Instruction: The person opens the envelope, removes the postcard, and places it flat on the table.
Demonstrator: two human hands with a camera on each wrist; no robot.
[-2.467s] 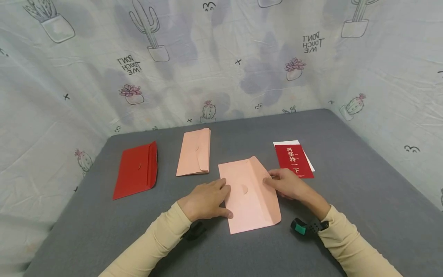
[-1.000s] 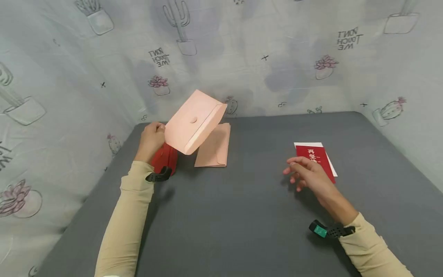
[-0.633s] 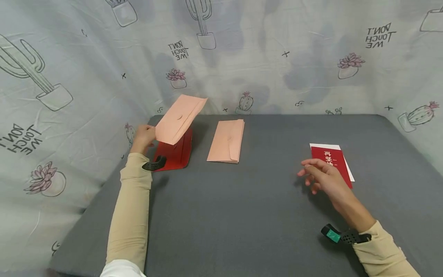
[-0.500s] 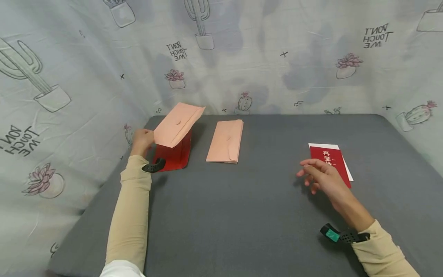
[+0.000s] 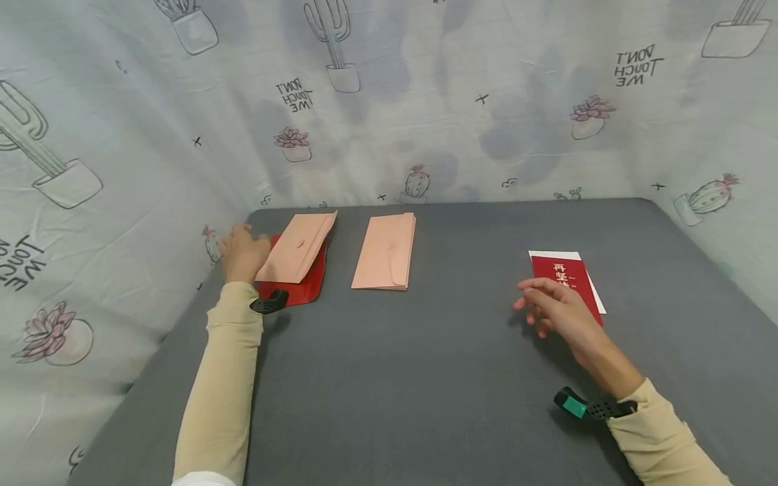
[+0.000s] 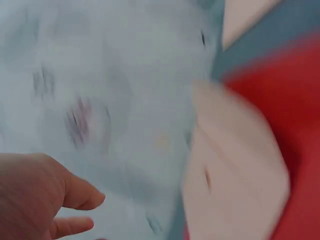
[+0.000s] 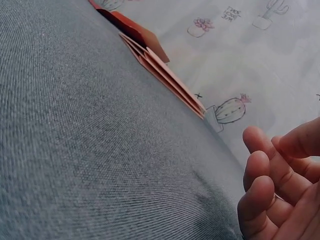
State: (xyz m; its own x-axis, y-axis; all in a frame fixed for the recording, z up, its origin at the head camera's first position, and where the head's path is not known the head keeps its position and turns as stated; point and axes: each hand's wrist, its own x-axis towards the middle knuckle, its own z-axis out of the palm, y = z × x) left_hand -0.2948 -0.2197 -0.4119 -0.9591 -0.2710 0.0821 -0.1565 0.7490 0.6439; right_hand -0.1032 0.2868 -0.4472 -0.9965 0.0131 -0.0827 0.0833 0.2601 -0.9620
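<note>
My left hand (image 5: 243,255) is at the far left, its fingers loose and holding nothing, beside a pink envelope (image 5: 298,248). That envelope lies over a red envelope (image 5: 311,282), its flap edge tilted up. In the left wrist view the pink envelope (image 6: 235,170) appears apart from my fingers, blurred. My right hand (image 5: 564,314) hovers over the table at the right, fingers loosely bent with nothing between them. Just beyond it, a red card with white characters (image 5: 565,266) lies on a white card (image 5: 554,254), partly covered by the hand in the head view.
A small stack of pink envelopes (image 5: 383,253) lies to the right of the red envelope. Everything rests on a grey cloth-covered table (image 5: 395,378). A white curtain printed with cacti (image 5: 425,101) hangs along the back and the sides.
My left hand carried the pink envelope from the front middle to the far left, lowered it onto the red envelope and let go. My right hand released it earlier and has stayed near the cards.
</note>
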